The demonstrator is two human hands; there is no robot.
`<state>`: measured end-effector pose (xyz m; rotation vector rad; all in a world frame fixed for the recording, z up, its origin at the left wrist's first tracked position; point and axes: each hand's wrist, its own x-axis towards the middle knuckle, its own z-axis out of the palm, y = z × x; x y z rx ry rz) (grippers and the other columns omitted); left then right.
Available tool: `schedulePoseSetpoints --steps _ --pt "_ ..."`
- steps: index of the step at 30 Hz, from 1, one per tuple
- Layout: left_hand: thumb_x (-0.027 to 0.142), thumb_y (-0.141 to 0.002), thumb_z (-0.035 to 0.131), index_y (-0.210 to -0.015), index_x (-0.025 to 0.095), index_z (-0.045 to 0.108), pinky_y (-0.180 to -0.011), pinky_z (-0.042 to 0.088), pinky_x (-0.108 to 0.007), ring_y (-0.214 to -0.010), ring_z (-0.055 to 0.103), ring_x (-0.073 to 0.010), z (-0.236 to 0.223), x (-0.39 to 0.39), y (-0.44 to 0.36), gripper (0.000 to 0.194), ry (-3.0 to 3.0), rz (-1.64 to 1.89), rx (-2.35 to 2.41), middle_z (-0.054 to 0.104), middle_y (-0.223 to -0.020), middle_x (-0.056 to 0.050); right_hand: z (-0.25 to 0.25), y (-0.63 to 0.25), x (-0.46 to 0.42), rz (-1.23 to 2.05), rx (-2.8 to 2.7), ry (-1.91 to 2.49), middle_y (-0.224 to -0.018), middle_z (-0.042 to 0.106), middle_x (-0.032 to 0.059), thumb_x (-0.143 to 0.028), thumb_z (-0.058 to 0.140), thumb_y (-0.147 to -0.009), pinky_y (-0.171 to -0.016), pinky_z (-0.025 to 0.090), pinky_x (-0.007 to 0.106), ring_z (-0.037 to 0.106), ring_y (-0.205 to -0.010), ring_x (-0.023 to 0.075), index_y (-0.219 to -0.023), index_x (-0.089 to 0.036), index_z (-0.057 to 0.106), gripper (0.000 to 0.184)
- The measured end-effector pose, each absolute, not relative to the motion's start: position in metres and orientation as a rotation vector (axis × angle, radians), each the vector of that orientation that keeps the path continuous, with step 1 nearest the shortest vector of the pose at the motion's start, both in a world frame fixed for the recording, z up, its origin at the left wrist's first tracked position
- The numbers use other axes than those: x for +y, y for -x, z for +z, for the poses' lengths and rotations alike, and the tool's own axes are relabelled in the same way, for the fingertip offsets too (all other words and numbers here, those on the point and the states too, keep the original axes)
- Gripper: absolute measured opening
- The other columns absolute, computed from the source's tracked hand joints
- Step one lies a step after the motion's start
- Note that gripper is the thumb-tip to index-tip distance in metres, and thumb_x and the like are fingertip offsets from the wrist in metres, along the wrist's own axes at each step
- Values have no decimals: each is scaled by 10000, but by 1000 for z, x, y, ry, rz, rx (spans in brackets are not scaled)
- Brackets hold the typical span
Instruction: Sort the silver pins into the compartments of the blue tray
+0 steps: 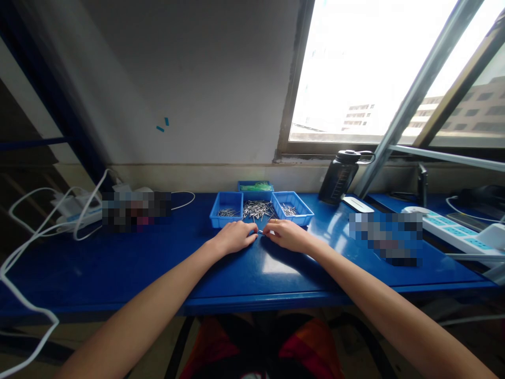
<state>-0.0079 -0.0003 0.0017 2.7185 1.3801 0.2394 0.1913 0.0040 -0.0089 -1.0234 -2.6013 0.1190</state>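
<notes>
Centrally, left hand (236, 236), right hand (287, 233), grips narrow on one rod (260, 232), three blue bins (219, 223).

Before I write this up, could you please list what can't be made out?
All in the head view:
- Slim piece between the left hand and right hand: tiny, partly hidden by fingers.
- Loose metal pieces: too small to identify or count.
- Green contents of the rear tray: blurred.
- Desk items at both sides: pixelated.
</notes>
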Motion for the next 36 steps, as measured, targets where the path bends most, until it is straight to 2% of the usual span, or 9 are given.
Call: schedulePoseSetpoints --steps 14,22,25,31,36 --pt "424 -812 406 -1073 280 532 -610 410 -248 -731 598 -199 -2 1 8 324 -2726 303 1385 651 -832 -29 -10 -190 5 178 -2592 909 -883 605 44 -148 429 -808 -707 425 242 567 -776 135 -928 -198 606 219" --pt "396 -824 388 -913 253 587 -562 368 -228 -664 580 -177 -3 2 8 260 -2750 308 1336 638 -742 -21 -5 -188 -1 113 -2587 960 -796 599 34 -202 470 -798 -595 387 214 520 -619 103 -898 -186 600 165" --pt "385 -808 412 -872 232 585 -556 355 -220 -648 571 -166 -2 2 9 239 -2742 305 1341 633 -729 -23 -2 -187 -4 111 -2563 947 -780 598 35 -219 473 -799 -612 389 221 522 -635 111 -916 -184 599 176" --pt "360 -776 446 -834 242 578 -521 334 -221 -626 565 -168 -3 2 10 186 -2724 331 1345 620 -697 -6 6 -188 -7 205 -2546 799 -824 618 52 -311 545 -759 -724 399 272 533 -798 164 -928 -169 600 228" --pt "379 -786 426 -808 227 575 -526 337 -225 -613 559 -167 -2 2 10 214 -2716 331 1354 619 -695 -13 3 -189 -5 197 -2512 916 -738 629 21 -342 526 -773 -671 381 243 550 -717 144 -908 -184 601 221"
